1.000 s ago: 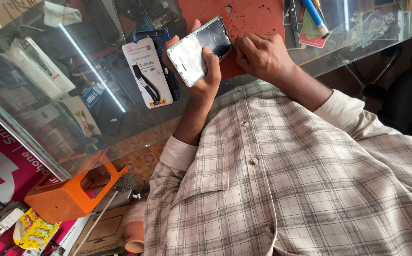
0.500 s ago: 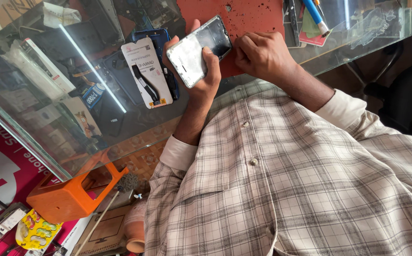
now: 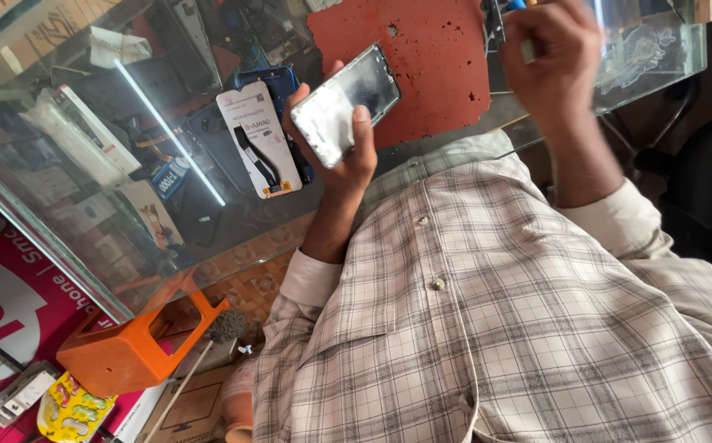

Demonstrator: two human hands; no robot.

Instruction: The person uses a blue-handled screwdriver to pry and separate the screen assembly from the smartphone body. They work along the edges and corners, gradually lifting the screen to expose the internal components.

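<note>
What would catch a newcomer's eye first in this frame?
The phone held up in the left hand at centre, its screen pale and glaring. Behind it, a red mat lies on the glass counter, and the blurred right hand is raised at upper right. An orange plastic holder stands out at lower left.
</note>
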